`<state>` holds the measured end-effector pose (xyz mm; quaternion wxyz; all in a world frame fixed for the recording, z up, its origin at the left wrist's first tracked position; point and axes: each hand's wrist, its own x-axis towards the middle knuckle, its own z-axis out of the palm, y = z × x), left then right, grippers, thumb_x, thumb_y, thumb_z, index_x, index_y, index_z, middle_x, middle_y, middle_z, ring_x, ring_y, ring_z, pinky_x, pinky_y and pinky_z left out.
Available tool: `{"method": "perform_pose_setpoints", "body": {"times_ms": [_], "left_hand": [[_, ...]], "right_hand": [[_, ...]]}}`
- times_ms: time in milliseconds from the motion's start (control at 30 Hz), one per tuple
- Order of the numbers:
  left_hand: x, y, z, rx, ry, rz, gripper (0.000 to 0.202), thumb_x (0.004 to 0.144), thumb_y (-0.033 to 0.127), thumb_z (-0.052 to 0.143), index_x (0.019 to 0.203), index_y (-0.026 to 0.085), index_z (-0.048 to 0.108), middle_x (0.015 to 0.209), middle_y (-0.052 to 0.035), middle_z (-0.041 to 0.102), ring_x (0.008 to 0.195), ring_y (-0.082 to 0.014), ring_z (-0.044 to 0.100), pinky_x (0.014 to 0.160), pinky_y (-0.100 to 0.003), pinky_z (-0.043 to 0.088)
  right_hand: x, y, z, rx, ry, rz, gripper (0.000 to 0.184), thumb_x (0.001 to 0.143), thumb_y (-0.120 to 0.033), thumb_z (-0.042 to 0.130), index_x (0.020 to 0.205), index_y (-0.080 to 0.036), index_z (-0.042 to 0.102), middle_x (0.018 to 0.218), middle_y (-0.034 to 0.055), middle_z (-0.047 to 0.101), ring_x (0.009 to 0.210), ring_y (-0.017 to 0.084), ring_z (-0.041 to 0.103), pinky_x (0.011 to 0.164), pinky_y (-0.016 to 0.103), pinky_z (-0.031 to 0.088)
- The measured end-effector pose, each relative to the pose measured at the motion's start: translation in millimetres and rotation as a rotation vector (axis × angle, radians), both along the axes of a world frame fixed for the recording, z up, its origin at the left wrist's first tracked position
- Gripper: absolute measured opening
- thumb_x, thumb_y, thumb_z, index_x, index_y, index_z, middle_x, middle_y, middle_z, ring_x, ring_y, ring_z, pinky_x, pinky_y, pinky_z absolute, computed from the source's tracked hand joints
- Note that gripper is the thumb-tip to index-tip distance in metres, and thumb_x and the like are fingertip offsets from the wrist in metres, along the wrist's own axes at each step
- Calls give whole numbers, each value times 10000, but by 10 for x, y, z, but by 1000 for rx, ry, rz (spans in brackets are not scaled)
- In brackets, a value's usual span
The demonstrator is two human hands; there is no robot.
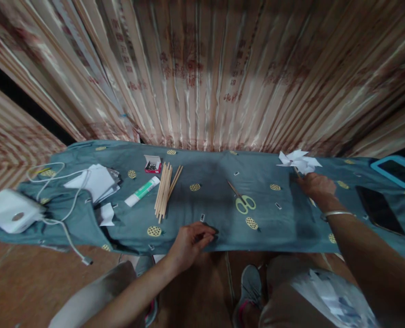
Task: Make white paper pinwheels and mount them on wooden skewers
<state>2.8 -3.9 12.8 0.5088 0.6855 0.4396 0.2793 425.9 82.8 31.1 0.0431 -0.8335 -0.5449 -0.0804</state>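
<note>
My right hand (pixel 317 186) is closed around the thin stick of a white paper pinwheel (pixel 298 160), at the right of the cloth-covered table. The pinwheel's folded blades spread out just beyond my fingers. Near the front edge, my left hand (pixel 190 241) has its fingers curled in toward the thumb, and I see nothing in them. Scissors (pixel 244 202) with pale green handles lie between my hands. Left of them is a bundle of wooden sticks (pixel 163 191), beside a green and white glue stick (pixel 142 191) and a small open red box (pixel 152 165) of metal pins or tacks.
White paper pieces (pixel 95 182) are stacked at the left, with a small folded paper (pixel 106 214) nearby. A white device (pixel 12 212) trails cables at the left end. A dark phone (pixel 378 209) and a blue-framed tablet (pixel 399 171) lie right. A striped curtain (pixel 202 82) hangs behind.
</note>
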Motion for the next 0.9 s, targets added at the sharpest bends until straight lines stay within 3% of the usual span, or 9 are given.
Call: {"method": "perform_pose_setpoints", "body": {"times_ms": [67,133,200,300,467,600,667,733,900], "left_hand": [[-23,4,14,13,4,5,190,835,260,590,905,162,737,831,-63,689,758,-162,628,687,-242,472],[-50,7,34,28,10,5,193,837,255,587,912,160,738,826,-60,684,731,-157,620,668,-241,462],[-78,4,60,45,9,20,192,836,250,592,920,162,740,819,-58,682,710,-154,613,656,-241,456],[-129,-6,112,71,-22,58,179,824,233,611,925,164,742,834,-63,688,738,-161,622,664,-240,458],[-274,33,176,85,-37,126,132,807,177,612,808,175,743,786,-50,692,733,-156,619,682,-248,459],[-410,86,216,-77,-194,269,171,762,302,676,668,159,690,622,-13,627,582,-120,548,580,-234,434],[-462,58,339,-215,-319,297,316,702,431,724,587,150,634,532,11,567,501,-96,494,522,-224,413],[-510,-37,573,-290,-408,255,408,654,522,741,553,147,616,523,11,559,480,-86,479,504,-223,411],[-722,-535,1266,-208,-459,13,294,776,517,658,754,245,768,709,-42,660,597,-146,596,580,-290,493]], "right_hand": [[-140,-47,27,-4,-18,2,340,888,-272,547,1038,25,620,986,302,637,1057,375,579,846,460,448],[-346,-107,29,10,-29,60,372,871,-230,530,1117,44,581,1064,332,621,1114,383,543,925,448,397],[-619,-182,-3,39,-19,144,418,879,-231,491,1204,30,537,1169,309,603,1133,352,537,1001,421,355],[-1131,-316,-100,81,37,281,411,904,-280,433,1219,-42,548,1211,231,618,1129,312,552,981,391,407],[-2074,-578,-296,229,279,636,357,922,-365,414,1149,-173,612,1136,132,680,1078,282,609,954,448,468],[-2609,-773,-465,274,420,734,339,935,-357,424,1166,-191,608,1117,123,684,1046,278,616,923,461,491],[-2750,-824,-548,310,422,714,336,942,-330,413,1165,-172,608,1132,136,672,1062,282,595,918,464,491],[-2817,-838,-610,338,382,709,344,950,-297,391,1166,-135,605,1164,161,650,1084,289,568,933,472,475],[-2826,-812,-648,339,359,711,343,952,-273,387,1193,-135,588,1178,159,629,1102,287,547,949,477,453]]}}
